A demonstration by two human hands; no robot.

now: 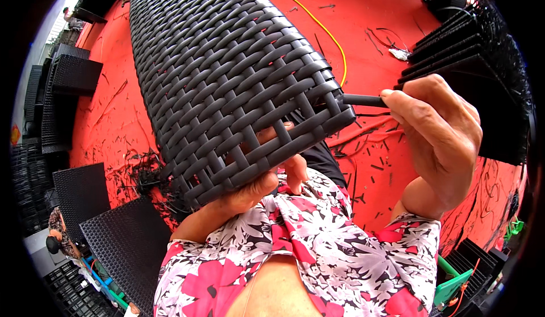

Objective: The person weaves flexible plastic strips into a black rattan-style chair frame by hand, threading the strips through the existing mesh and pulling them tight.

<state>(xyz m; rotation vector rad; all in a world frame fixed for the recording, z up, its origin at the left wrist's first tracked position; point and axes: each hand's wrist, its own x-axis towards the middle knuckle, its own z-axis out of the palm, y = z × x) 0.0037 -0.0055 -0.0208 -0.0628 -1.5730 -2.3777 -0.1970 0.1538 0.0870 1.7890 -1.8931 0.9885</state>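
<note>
A long black woven panel [227, 73] of flat plastic rattan fills the middle of the view, tilted, with its near end close to my chest. My left hand [255, 195] grips that near end from beneath; some of its fingers show through the gaps in the weave. Close to the panel's near right corner, my right hand [437, 124] pinches a dark flat strip [363, 100] between thumb and forefinger. The strip runs straight from my fingertips to the panel's edge. Wider gaps show in the weave at this end than farther up.
Red sheeting [374, 10] covers the floor, littered with black strip scraps. A yellow cord [318, 22] curves beyond the panel. Stacked black panels [460, 61] stand at right; more woven panels [122, 249] lean at left. A green piece [451, 288] sits at lower right. Another person [57, 237] is at far left.
</note>
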